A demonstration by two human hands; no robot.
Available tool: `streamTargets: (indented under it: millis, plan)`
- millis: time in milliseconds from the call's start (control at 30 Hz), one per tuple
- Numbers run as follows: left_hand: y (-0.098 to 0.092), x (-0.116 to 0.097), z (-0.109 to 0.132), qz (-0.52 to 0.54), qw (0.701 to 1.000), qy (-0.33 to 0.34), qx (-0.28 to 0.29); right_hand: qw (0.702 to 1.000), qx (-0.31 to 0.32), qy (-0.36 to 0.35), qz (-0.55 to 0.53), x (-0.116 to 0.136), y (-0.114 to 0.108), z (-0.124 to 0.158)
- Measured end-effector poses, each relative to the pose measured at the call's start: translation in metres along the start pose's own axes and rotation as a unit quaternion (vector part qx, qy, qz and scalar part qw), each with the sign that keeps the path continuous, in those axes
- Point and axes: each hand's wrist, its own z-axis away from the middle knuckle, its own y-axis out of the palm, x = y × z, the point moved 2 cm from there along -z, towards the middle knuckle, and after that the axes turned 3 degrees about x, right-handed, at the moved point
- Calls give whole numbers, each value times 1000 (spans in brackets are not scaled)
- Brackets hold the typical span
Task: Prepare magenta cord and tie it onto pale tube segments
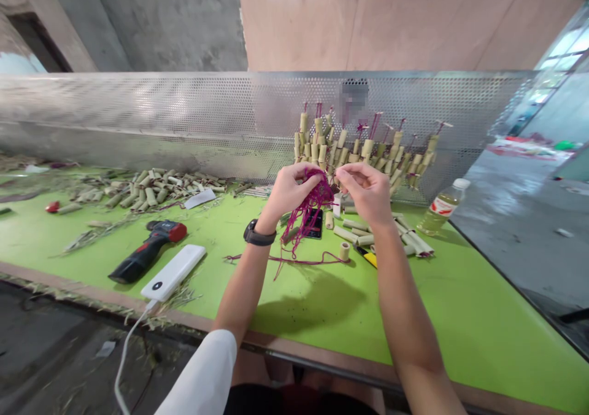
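Observation:
Both hands are raised above the green table (pixel 322 317). My left hand (pixel 288 189), with a black watch on its wrist, is closed on a tangle of magenta strings (pixel 313 206) whose loose ends trail down onto the table. My right hand (pixel 363 189) pinches the top of the same tangle from the right. Behind the hands a cluster of strung bamboo tube pieces (pixel 354 148) leans against the perforated metal panel. Loose bamboo tubes (pixel 363 234) lie on the table just below my right hand.
A black-and-red cordless drill (pixel 147 249) and a white power bank (pixel 173 272) with a cable lie at the left front. A heap of cut bamboo pieces (pixel 151 188) lies at the back left. A plastic bottle (pixel 442 206) stands right. A dark phone (pixel 315 224) lies under the strings.

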Motion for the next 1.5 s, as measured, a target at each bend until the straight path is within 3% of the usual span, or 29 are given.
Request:
streamTargets:
  millis: [300, 600, 833, 933, 1033, 1133, 1233, 1300, 1400, 1500]
  plan:
    - [1, -3, -1, 15, 1000, 24, 3, 995, 71, 14, 69, 11, 4, 4]
    - [-1, 4, 0, -11, 999, -19, -33, 998, 3, -14, 64, 8, 1, 2]
    - [-14, 23, -1, -135, 984, -56, -106, 991, -125, -45, 5, 1, -6, -4]
    - [-28, 49, 1, -225, 956, -116, -150, 986, -164, -42, 3, -4, -9, -7]
    - [-45, 75, 6, -293, 912, -252, -138, 985, -173, -23, 18, -14, -6, -7]
    - [-61, 84, 8, -330, 883, -314, -111, 991, -115, 22, 65, -28, 9, -3]
    - [-65, 68, 3, -311, 922, -216, -80, 991, 74, 69, 93, -40, 34, 3]
    - [-58, 51, 1, -256, 957, -130, -34, 979, 165, 83, 82, -43, 46, 7]
    - [-41, 27, 1, -161, 986, -37, 24, 980, 173, 83, 42, -40, 50, 7]
    - [-26, 14, 2, -105, 994, 29, 26, 986, 139, 92, -5, -29, 39, 5]
